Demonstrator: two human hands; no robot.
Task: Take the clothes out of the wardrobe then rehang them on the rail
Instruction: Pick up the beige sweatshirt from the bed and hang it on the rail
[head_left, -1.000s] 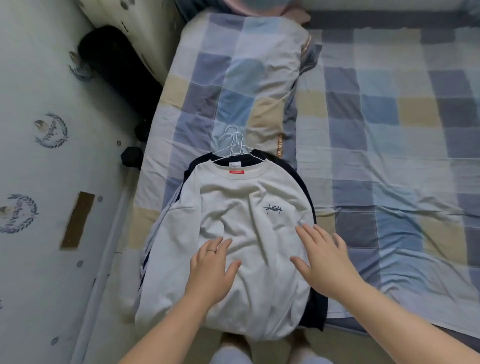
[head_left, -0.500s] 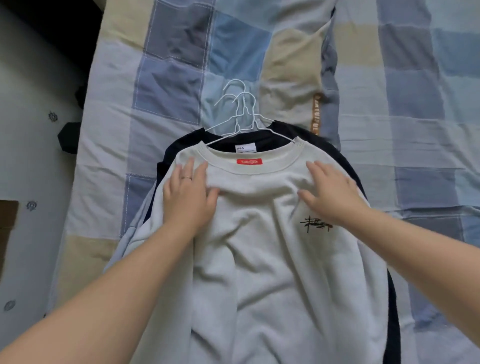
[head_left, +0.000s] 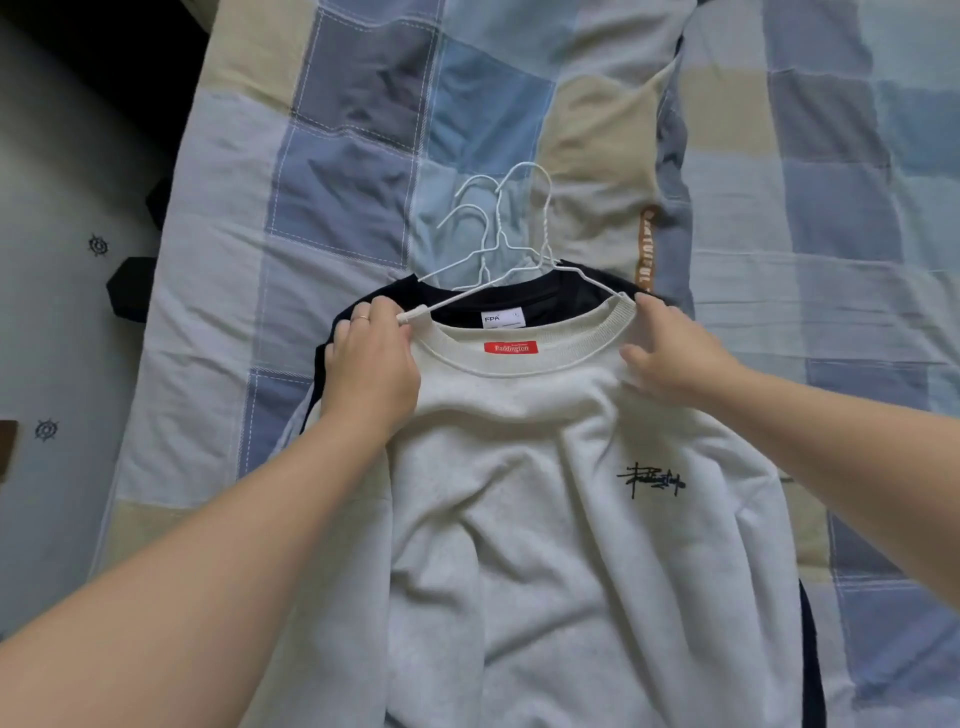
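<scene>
At collar (head_left: 587, 354) | left hand (head_left: 371, 364) pinches hanger (head_left: 452, 304) | right hand (head_left: 675, 353) pinches collar

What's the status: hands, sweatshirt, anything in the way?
Left hand grips hanger. Right hand pinches sweatshirt neck. Sweatshirt lies on bed over dark top. Nothing blocking.

Matt fleecy sweatshirt (head_left: 561, 519); seemingly coated-wire hangers (head_left: 498, 244)

On a patchwork quilt (head_left: 337, 182), a pale grey sweatshirt (head_left: 545, 519) with a red neck label (head_left: 510, 347) lies over a dark navy garment (head_left: 519, 301), the hooks of the white wire hangers (head_left: 498, 234) bunched above the collars, while the left hand (head_left: 371, 364) pinches one hanger's arm beside the collar and the right hand (head_left: 675, 353) grips the collar's right edge.
</scene>
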